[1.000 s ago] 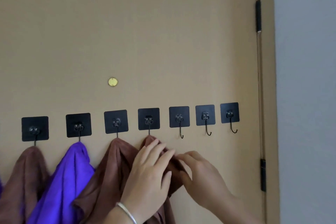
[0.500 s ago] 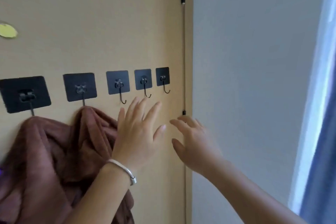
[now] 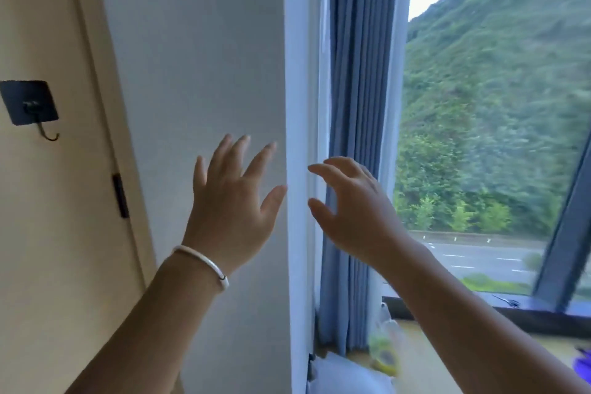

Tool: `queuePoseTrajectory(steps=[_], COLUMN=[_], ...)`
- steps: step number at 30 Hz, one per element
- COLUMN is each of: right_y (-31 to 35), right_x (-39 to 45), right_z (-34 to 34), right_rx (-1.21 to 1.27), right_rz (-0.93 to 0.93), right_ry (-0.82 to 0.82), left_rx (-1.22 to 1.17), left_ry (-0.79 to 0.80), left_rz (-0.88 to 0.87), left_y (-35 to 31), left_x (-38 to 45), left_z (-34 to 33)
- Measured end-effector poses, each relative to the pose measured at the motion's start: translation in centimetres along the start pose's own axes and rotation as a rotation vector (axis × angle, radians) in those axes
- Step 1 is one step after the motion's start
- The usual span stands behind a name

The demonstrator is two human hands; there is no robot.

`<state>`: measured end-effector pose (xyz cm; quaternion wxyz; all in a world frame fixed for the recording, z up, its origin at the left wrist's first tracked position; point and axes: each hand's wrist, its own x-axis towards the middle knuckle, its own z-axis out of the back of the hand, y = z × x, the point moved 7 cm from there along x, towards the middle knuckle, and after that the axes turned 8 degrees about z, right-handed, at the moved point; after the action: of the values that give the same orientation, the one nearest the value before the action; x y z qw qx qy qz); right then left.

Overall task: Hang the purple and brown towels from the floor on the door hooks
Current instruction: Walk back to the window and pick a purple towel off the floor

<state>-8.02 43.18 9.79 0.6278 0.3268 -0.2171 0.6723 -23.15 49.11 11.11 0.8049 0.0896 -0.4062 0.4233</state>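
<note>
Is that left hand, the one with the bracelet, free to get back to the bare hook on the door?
Probably yes. The left hand is open and holds nothing, and only bare door and wall lie between it and the hook to its left.

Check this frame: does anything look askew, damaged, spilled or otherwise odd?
Nothing stands out. The one door hook in view sits intact and bare. Both hands, left hand and right hand, are raised, open and holding nothing. A purple patch at the lower right edge is too cropped to identify.
</note>
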Motion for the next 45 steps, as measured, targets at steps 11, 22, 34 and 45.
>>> queuePoseTrajectory(steps=[11, 22, 34, 45], right_y=[-19.3, -33.4, -40.7, -50.5], right_x=[-15.1, -33.9, -51.8, -62.9], right_z=[18.3, 37.4, 54.3, 68.3], right_rx=[-0.246, -0.483, -0.789, -1.076], right_rz=[-0.295, -0.552, -0.912, -1.163], right_ry=[-0.078, -0.110, -0.137, -0.117], left_rx=[-0.260, -0.564, -0.866, -1.108], left_ry=[0.104, 0.191, 0.355, 0.407], left_rz=[-0.281, -0.534, -0.905, -1.139], left_y=[-28.6, -58.5, -85.4, -109.6], left_x=[-1.6, -9.2, -19.6, -24.9], left_z=[-6.9, -10.3, -11.3, -12.6])
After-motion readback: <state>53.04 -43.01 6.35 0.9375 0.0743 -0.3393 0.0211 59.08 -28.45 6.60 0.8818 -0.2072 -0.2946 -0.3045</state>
